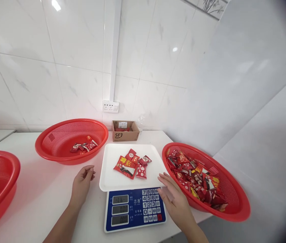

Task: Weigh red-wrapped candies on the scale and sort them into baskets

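On the white tray (109, 175) of the weighing scale (135, 224) lies a small group of red snack packets (130, 165), one of them larger with a picture and yellow characters. My left hand (82, 185) is over the table just left of the tray, its fingers curled in and nothing visible in them. My right hand (174, 202) is at the tray's front right corner, beside the scale's keypad. Its fingers are spread apart, with nothing in them. Readings on the scale's displays are too faint to make out fully.
To the right, a red basket (241, 202) full of snack packets leans past the table edge. Another red basket (56, 131) with a few packets stands back left, and a third red basket (3, 162) at far left. A cardboard box (126, 136) sits by the wall socket (110, 107).
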The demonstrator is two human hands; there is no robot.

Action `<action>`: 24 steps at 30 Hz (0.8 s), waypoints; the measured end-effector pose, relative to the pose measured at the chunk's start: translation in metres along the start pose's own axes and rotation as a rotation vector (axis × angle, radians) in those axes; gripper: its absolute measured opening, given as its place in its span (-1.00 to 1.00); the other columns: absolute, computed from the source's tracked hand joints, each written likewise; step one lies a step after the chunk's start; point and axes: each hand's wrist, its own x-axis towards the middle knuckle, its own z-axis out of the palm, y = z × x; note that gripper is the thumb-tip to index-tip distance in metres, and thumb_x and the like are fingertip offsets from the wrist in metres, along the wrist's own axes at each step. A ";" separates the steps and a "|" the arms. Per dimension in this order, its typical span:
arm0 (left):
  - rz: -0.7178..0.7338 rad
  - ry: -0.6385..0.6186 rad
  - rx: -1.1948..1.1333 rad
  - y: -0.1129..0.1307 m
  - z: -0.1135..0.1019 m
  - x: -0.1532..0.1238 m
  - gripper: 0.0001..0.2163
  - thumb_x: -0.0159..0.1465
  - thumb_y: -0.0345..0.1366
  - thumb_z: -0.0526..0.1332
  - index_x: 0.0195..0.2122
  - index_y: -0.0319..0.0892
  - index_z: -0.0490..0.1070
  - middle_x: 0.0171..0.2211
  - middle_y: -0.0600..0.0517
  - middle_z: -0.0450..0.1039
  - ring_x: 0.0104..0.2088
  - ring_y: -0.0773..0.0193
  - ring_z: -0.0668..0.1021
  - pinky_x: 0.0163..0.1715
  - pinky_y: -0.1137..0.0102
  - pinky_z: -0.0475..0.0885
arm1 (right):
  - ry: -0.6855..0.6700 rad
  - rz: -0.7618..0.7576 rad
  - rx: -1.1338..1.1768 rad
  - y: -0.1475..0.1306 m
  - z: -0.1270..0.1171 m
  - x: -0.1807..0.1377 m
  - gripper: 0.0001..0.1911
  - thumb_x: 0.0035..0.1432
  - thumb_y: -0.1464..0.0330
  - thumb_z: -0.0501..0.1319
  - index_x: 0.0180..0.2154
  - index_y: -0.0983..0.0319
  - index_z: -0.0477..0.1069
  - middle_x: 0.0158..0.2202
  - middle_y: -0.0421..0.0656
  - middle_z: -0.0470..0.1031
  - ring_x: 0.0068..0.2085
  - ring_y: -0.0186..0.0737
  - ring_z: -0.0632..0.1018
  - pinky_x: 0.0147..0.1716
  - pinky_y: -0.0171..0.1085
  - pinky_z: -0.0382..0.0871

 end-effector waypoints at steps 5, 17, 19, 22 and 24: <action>0.063 0.108 -0.002 0.026 -0.008 -0.014 -0.65 0.12 0.00 0.16 -0.22 -0.17 0.40 -0.38 0.02 0.43 -0.38 0.21 0.50 -0.28 0.29 0.46 | 0.129 -0.110 -0.015 0.007 0.000 -0.012 -0.72 0.20 0.28 0.14 -0.05 0.10 0.46 -0.01 -0.03 0.52 0.06 0.01 0.49 0.02 0.07 0.43; 0.516 -0.377 0.511 0.096 0.034 -0.038 -0.73 0.28 -0.10 0.07 -0.14 -0.09 0.43 -0.13 -0.02 0.52 -0.15 0.16 0.55 -0.17 0.29 0.48 | 0.226 0.073 0.227 0.043 0.014 -0.056 -0.79 0.21 0.26 0.14 -0.43 0.19 0.43 -0.46 -0.14 0.50 -0.41 -0.21 0.55 -0.44 -0.35 0.47; 0.615 -0.497 0.620 0.101 0.051 -0.038 -0.72 0.31 -0.14 0.05 -0.02 -0.07 0.37 -0.03 -0.03 0.47 -0.02 0.13 0.50 -0.08 0.27 0.46 | 0.185 0.185 0.297 0.048 0.018 -0.058 -0.71 0.19 0.16 0.14 -0.44 0.20 0.44 -0.46 -0.13 0.51 -0.41 -0.18 0.55 -0.43 -0.35 0.47; 0.689 -0.625 0.737 0.105 0.077 -0.038 -0.66 0.32 -0.18 0.06 0.10 -0.06 0.29 0.08 -0.05 0.38 0.12 0.11 0.40 0.04 0.24 0.40 | 0.186 0.304 0.398 0.050 0.022 -0.059 -0.64 0.15 0.06 0.14 -0.46 0.19 0.45 -0.46 -0.14 0.51 -0.40 -0.16 0.55 -0.42 -0.36 0.45; 0.695 -0.680 0.783 0.106 0.093 -0.037 -0.61 0.28 -0.16 0.12 0.13 -0.08 0.28 0.14 -0.07 0.32 0.18 0.08 0.34 0.14 0.19 0.31 | 0.205 0.377 0.438 0.050 0.024 -0.060 -0.61 0.12 0.02 0.15 -0.46 0.19 0.46 -0.46 -0.14 0.50 -0.39 -0.16 0.53 -0.39 -0.35 0.43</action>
